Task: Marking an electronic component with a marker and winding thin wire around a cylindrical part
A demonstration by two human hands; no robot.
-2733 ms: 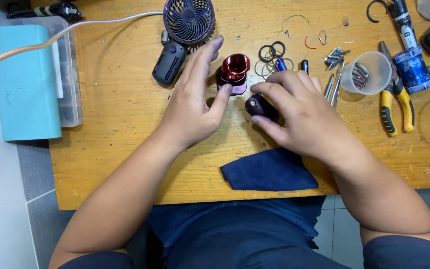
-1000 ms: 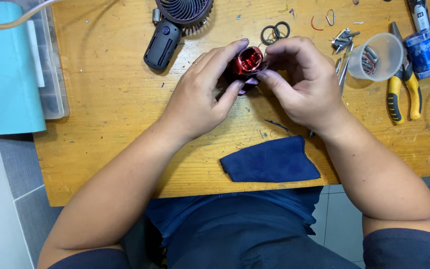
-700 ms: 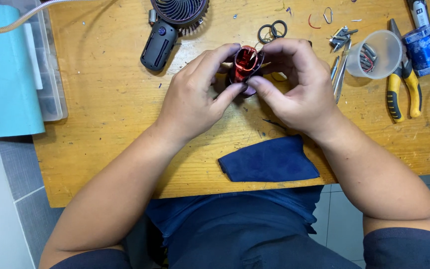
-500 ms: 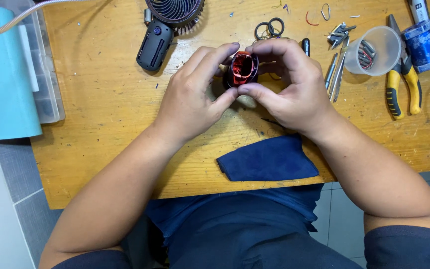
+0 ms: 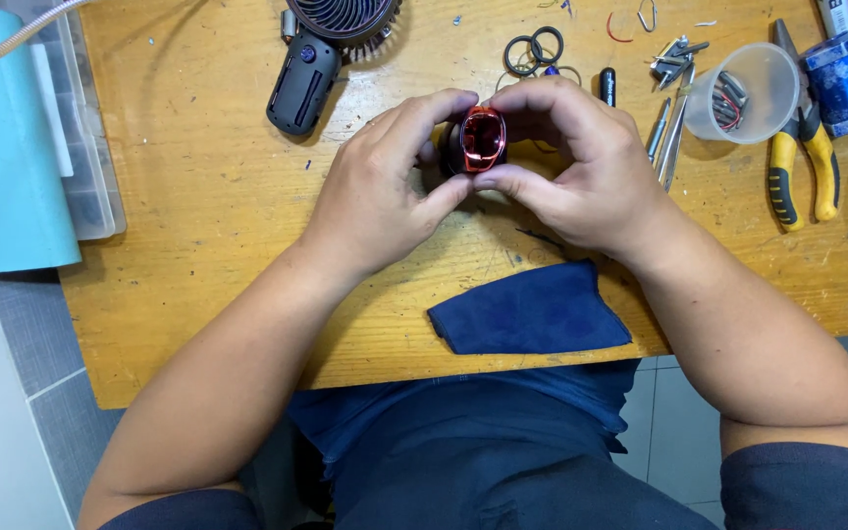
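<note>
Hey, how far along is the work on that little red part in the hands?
Done: tools and loose parts are laid out, black rings and a clear cup of small pieces. In hand: left hand and right hand grip the red part above the wooden table. Left: rings and pliers lie untouched.

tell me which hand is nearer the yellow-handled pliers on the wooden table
Right. The right hand sits just left of the yellow-handled pliers, with a clear plastic cup between them. The left hand lies farther left, beyond the red metallic part both hands hold.
</note>
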